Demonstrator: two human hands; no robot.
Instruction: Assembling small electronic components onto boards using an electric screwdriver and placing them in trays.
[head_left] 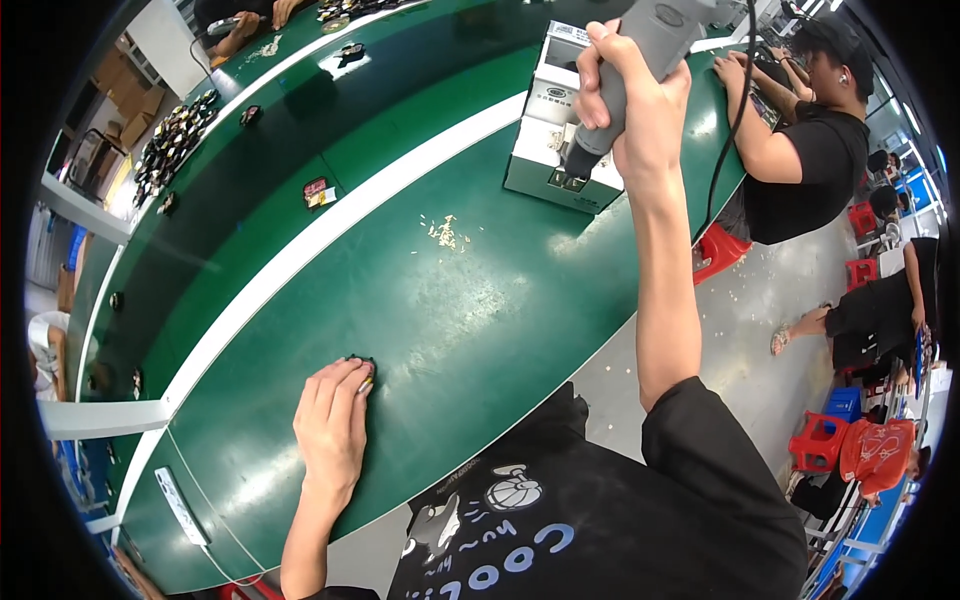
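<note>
My right hand (645, 115) is wrapped round a grey electric screwdriver (655, 50), raised at the upper right. The dark nose of the tool points down at the front of a white and green box-shaped screw feeder (535, 150); whether its bit touches a screw is too small to tell. Lower on the green table (430, 340), my left hand (335, 420) lies with its fingers bent over a small dark part with pink and yellow bits (367, 375). Most of that part is hidden under the fingers.
Small pale scraps (447, 232) lie scattered mid-table. Past a white rail (300, 245) runs a green belt with a few small assemblies (319, 193). A black cable (738, 130) hangs beside my right arm. A power strip (180, 505) sits far left; a co-worker (800, 150) sits at right.
</note>
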